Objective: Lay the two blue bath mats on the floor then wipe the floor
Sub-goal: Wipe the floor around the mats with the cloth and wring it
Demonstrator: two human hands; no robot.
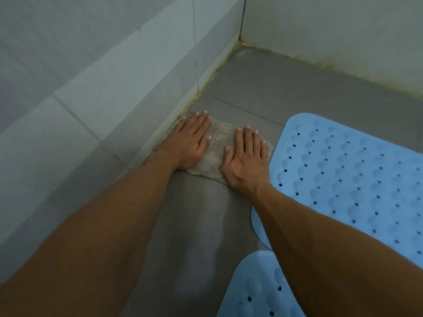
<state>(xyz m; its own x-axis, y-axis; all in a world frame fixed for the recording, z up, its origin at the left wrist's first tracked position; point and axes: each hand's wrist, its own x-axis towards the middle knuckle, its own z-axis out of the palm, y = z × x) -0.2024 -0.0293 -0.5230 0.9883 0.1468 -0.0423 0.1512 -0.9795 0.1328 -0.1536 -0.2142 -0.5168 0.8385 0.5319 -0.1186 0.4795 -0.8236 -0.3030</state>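
Note:
A beige-grey cloth [219, 147] lies flat on the grey tiled floor [286, 92], close to the left wall. My left hand [190, 143] presses flat on its left part, fingers spread. My right hand [247, 161] presses flat on its right part, fingers apart. One blue bath mat [352, 179] with holes and bumps lies on the floor to the right of my right hand. A second blue bath mat [256, 291] lies nearer to me at the bottom, partly hidden by my right forearm.
A pale tiled wall [96, 76] runs along the left, meeting another wall [332, 26] at the far corner. Yellowish grime lines the grout [206, 85] where floor meets wall. A damp streak [201, 225] shows on the floor between my forearms.

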